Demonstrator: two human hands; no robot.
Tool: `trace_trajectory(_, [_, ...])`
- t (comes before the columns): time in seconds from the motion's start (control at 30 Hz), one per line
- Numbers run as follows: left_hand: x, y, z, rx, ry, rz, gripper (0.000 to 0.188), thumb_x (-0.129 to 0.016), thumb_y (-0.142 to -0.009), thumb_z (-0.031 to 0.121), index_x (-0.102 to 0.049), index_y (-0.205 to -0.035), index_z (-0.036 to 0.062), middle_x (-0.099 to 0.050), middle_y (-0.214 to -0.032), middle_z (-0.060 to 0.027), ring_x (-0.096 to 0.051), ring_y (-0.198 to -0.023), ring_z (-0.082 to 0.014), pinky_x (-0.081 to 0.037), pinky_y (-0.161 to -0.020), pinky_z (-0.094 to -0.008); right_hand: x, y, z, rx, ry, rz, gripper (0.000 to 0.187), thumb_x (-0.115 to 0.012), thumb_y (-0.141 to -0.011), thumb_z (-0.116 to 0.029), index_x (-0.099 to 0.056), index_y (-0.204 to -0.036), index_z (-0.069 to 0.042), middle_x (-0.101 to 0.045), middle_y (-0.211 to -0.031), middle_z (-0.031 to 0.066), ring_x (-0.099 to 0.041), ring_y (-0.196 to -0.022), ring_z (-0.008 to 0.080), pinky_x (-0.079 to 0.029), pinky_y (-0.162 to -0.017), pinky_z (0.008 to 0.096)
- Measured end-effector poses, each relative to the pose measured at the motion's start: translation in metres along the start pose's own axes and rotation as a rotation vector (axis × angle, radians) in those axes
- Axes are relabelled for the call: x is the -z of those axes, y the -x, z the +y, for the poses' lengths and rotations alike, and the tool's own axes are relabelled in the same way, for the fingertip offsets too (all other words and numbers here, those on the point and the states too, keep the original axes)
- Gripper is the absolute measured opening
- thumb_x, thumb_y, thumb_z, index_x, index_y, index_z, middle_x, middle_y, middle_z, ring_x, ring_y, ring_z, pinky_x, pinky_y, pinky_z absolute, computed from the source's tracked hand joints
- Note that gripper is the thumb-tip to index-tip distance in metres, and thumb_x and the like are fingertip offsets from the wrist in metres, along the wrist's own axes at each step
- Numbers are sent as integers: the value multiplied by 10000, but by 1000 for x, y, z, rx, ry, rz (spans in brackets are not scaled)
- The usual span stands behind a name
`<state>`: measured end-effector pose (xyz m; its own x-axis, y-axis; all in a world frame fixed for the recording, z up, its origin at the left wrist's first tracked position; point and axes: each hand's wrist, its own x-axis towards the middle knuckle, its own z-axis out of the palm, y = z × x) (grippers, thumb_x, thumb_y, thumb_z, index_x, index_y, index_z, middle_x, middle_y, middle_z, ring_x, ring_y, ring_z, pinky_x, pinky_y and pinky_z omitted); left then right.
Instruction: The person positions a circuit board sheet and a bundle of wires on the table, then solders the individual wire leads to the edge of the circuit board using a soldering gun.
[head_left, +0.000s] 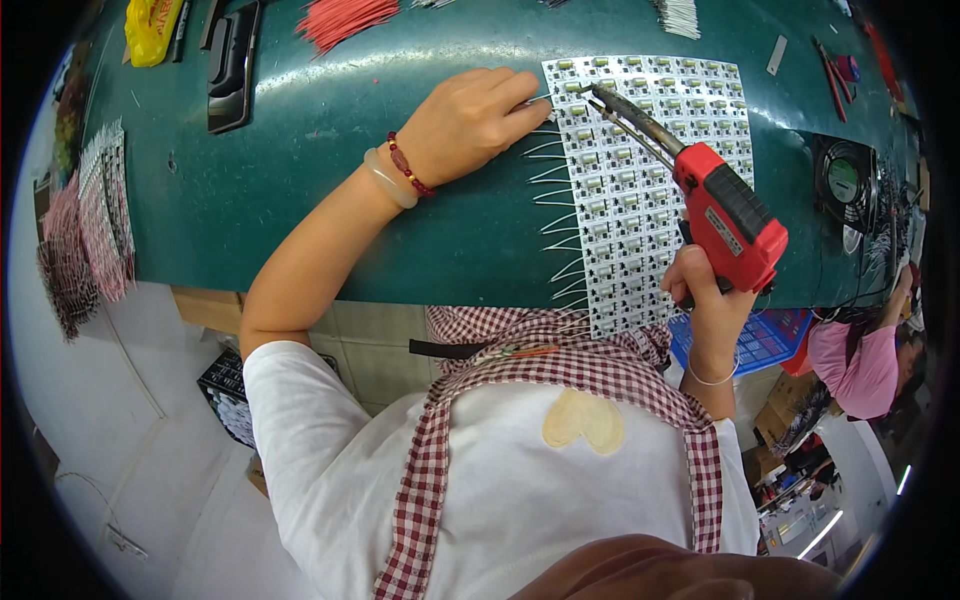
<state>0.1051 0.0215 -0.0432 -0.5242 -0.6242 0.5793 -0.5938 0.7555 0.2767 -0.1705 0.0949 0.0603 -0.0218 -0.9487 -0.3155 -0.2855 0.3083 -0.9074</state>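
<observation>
My right hand [710,295] is wrapped round the handle of a red and black soldering gun [730,215]. The gun's dark tip and thin feed tube reach up and left over a panel of small white circuit boards [622,205], near its upper left corner. At that corner my left hand [478,115] is closed in a pinch on a thin white wire [541,98], whose end meets the panel's edge. Down the panel's left edge, several white wires [560,217] stick out over the green table. The panel's lower end overhangs the table's near edge.
Bundled red wires [340,20] and white wires [678,17] lie at the far side. A black holder [233,70] and yellow bag [152,30] are far left. Right of the panel are red-handled pliers [832,82] and a black fan [843,180]. A co-worker's pink sleeve [855,365] shows beyond.
</observation>
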Motion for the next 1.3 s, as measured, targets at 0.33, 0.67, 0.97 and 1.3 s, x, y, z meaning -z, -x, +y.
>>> trace_trajectory(0.33, [6, -2, 4, 10, -115, 28, 239, -626, -669, 29, -649, -898, 94, -503, -714, -22, -530, -615, -183, -434, -544, -301, 3, -9, -3, 31, -42, -75, 181, -680, -809, -131, -580, -859, 11, -564, -600, 34, -536, -496, 100, -426, -460, 226])
trace_trajectory(0.67, [-4, -7, -7, 85, -159, 87, 215, -622, -677, 23, -641, -884, 75, -503, -706, -40, -537, -625, -200, -444, -554, -302, -12, -29, -10, 82, 43, -83, 141, -593, -849, -83, -566, -895, 48, -540, -548, 40, -486, -429, 78, -373, -410, 206])
trace_trajectory(0.97, [-6, -7, -10, 113, -148, 84, 191, -618, -689, 30, -637, -876, 62, -475, -687, -55, -529, -622, -211, -449, -561, -318, -17, -37, -5, 41, 54, -92, 184, -720, -774, -117, -611, -859, 3, -577, -617, -3, -495, -450, 46, -384, -413, 192])
trace_trajectory(1.3, [-7, -7, -10, 129, -125, 82, 169, -608, -699, 26, -632, -864, 51, -463, -686, -54, -516, -623, -211, -441, -567, -322, -19, -34, -8, 97, 77, -26, 106, -633, -830, -83, -588, -773, -6, -547, -557, 11, -494, -443, 68, -372, -420, 208])
